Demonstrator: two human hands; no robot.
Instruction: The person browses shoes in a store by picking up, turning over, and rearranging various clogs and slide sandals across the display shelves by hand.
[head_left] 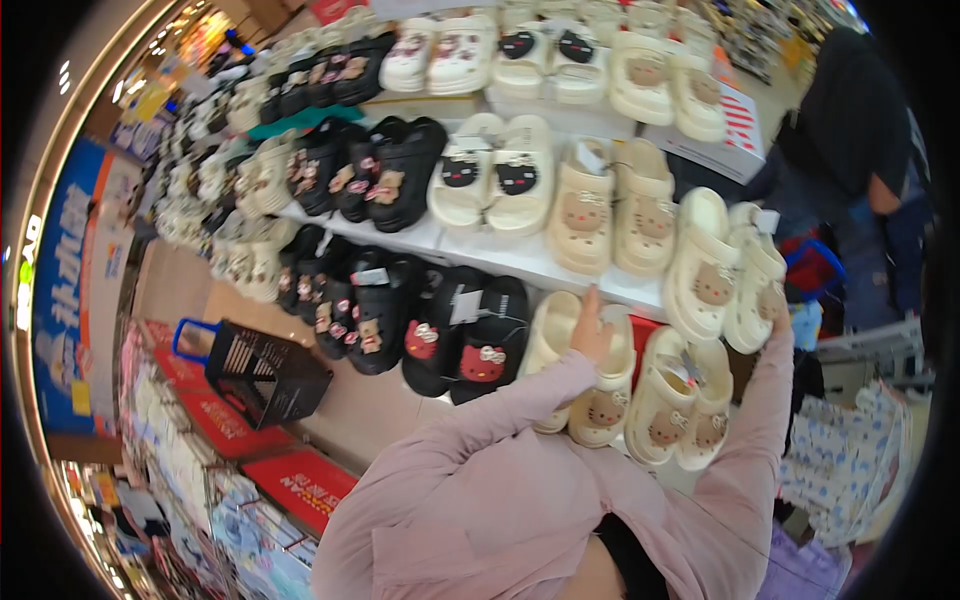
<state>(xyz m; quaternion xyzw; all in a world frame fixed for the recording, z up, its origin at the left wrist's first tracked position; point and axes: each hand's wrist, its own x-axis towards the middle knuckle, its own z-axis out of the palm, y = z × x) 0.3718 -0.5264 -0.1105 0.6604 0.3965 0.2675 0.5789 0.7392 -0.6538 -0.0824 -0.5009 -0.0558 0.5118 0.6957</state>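
My left hand (592,335) reaches over a front-row pair of cream clogs, its fingers stretched forward toward the white shelf edge. Below it is a cream clog (603,405) with a brown cat-face patch. At the right end of the second row, my right hand (779,318) grips the outer toe side of a cream clog (750,270); its fingers are mostly hidden. That clog's mate (700,275) stands just left of it. Another cream pair (655,400) with brown patches lies between my arms, with a small tag on it.
Black slippers (480,365) with red cat faces and white slides (492,180) fill the tiered white shelf (485,245). A black basket (262,370) with a blue handle stands on the floor at left. A person in dark clothes (855,120) is at right, beside a white box (712,140).
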